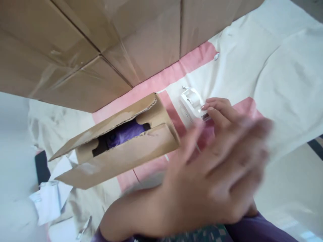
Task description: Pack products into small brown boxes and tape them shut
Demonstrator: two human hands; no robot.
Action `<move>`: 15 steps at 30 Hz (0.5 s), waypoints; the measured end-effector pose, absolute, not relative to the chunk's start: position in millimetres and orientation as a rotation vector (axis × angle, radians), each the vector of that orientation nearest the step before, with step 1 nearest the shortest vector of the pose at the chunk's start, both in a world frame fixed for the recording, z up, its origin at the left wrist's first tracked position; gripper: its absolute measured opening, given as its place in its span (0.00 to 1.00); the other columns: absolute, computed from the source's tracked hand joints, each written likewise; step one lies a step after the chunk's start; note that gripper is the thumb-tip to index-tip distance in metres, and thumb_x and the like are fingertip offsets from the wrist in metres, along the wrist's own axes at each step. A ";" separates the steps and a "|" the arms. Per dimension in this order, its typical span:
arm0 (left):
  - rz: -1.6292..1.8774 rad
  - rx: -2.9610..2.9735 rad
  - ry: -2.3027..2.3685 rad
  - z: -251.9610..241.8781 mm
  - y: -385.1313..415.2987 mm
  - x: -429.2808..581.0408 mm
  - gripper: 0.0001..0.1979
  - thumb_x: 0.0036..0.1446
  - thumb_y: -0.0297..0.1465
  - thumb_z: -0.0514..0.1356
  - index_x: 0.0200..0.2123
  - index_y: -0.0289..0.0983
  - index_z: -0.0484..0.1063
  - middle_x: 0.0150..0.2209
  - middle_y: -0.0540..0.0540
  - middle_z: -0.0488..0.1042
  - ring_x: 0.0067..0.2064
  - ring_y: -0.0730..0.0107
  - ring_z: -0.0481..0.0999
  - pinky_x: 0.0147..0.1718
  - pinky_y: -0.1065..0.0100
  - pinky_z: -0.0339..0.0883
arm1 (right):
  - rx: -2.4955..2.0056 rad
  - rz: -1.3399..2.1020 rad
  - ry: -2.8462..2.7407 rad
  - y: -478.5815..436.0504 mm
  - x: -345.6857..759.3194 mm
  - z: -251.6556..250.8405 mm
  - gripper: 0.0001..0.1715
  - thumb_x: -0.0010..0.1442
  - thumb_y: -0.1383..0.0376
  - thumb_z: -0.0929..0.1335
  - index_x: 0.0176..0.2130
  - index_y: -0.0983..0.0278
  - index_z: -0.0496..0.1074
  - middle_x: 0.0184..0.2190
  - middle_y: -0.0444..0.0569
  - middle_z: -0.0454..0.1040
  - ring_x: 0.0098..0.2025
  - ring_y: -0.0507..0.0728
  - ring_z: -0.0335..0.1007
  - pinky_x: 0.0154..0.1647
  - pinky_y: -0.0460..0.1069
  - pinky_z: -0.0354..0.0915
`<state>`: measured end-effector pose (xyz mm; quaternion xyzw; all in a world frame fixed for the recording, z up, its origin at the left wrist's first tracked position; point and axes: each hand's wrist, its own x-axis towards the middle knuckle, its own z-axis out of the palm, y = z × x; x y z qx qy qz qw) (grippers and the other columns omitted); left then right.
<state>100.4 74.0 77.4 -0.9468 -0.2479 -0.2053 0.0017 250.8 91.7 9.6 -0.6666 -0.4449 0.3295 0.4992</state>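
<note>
My left hand (212, 174) is large in the foreground, smeared by motion, with thumb and fingers apart and nothing seen in it. Behind it, my right hand (222, 109) has its fingertips on the near right end of a small white tape dispenser (193, 102) with a roll in it; its thumb and palm are mostly hidden. Left of both hands is an open cardboard box (121, 158), its long flaps standing apart. Inside the box shows something purple, like plastic wrapping (128, 132).
Large taped cartons (141, 40) form a wall along the far side. A white and pink sheet (252, 67) covers the surface. Papers (49, 198), a dark object (42, 167) and a small blade-like tool (84, 228) lie at the left.
</note>
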 end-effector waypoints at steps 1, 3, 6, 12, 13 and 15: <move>-0.827 -2.965 -0.632 58.2 76.6 109.7 0.10 0.65 0.40 0.58 0.45 0.47 0.77 0.66 0.55 0.66 0.72 0.62 0.55 0.68 0.55 0.55 | -1.575 0.806 -1.076 91.0 251.6 8.7 0.06 0.65 0.61 0.66 0.35 0.52 0.72 0.49 0.46 0.73 0.58 0.63 0.67 0.62 0.63 0.64; -1.228 -2.936 -0.608 17.5 83.8 123.1 0.09 0.63 0.42 0.61 0.44 0.49 0.76 0.60 0.54 0.73 0.67 0.66 0.65 0.63 0.61 0.64 | -1.548 0.833 -1.006 91.0 252.5 6.3 0.07 0.64 0.62 0.66 0.33 0.52 0.72 0.50 0.45 0.73 0.60 0.63 0.66 0.59 0.62 0.67; -1.290 -2.983 -0.956 -29.6 93.8 129.7 0.27 0.53 0.60 0.60 0.47 0.49 0.72 0.58 0.45 0.72 0.64 0.54 0.68 0.63 0.51 0.64 | -1.557 0.951 -0.900 93.4 253.4 4.8 0.08 0.64 0.63 0.65 0.34 0.55 0.73 0.57 0.45 0.68 0.63 0.61 0.62 0.58 0.59 0.67; -1.517 -2.838 -1.452 -39.7 101.8 131.3 0.33 0.62 0.51 0.57 0.65 0.42 0.54 0.69 0.34 0.53 0.71 0.46 0.55 0.67 0.43 0.53 | -1.506 1.003 -0.837 96.8 256.6 4.2 0.08 0.62 0.66 0.66 0.31 0.60 0.74 0.53 0.48 0.69 0.67 0.61 0.57 0.61 0.57 0.64; -1.530 -2.827 -1.545 -37.7 103.3 133.1 0.36 0.61 0.47 0.60 0.66 0.42 0.51 0.70 0.33 0.50 0.72 0.45 0.52 0.67 0.42 0.52 | -1.488 1.014 -0.824 96.8 257.0 3.3 0.08 0.61 0.65 0.66 0.31 0.60 0.74 0.52 0.48 0.69 0.66 0.62 0.58 0.60 0.57 0.65; -1.545 -2.826 -1.684 -35.7 106.7 136.7 0.43 0.57 0.44 0.65 0.68 0.43 0.46 0.71 0.32 0.44 0.73 0.44 0.46 0.68 0.42 0.50 | -1.436 1.055 -0.809 96.4 257.2 2.2 0.08 0.60 0.65 0.66 0.30 0.60 0.74 0.52 0.48 0.70 0.62 0.62 0.64 0.56 0.56 0.68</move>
